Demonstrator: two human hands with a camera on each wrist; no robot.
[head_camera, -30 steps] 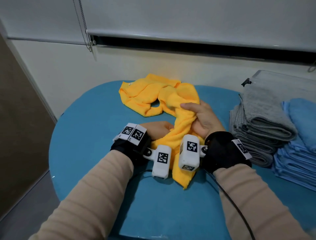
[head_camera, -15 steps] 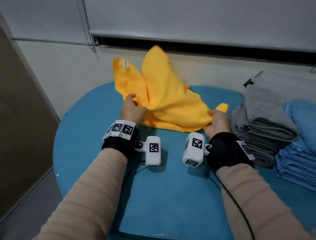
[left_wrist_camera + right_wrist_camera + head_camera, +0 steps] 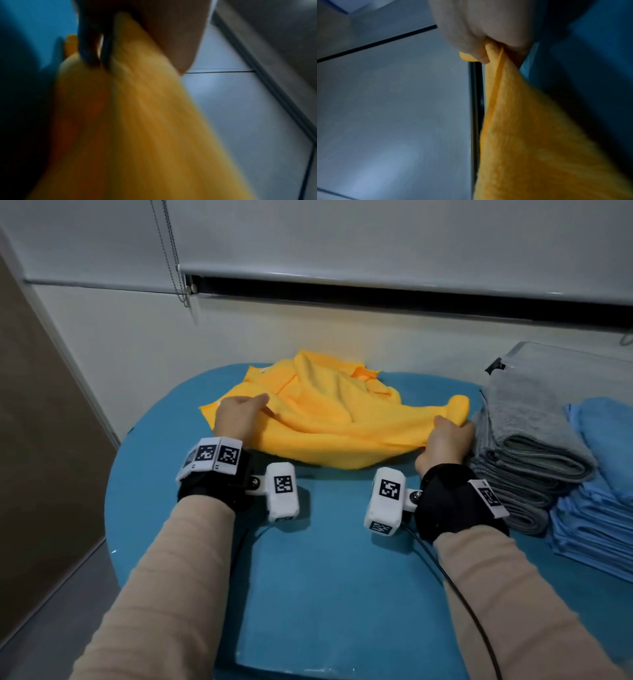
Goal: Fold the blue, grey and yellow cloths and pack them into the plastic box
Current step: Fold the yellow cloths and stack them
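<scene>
Nearest, the left hand (image 3: 239, 416) and the right hand (image 3: 445, 440) each pinch an end of the yellow cloth (image 3: 329, 416), fingers curled tight on its near edge; that edge is stretched between them, so the cloth's long axis runs left to right, neither hand nearer than the other; beyond the hands the rest lies rumpled on the blue table (image 3: 329, 570), bunched toward the far side, and probably not yet flat, though the wrist views are blurred; the fold should carry away from the person.
</scene>
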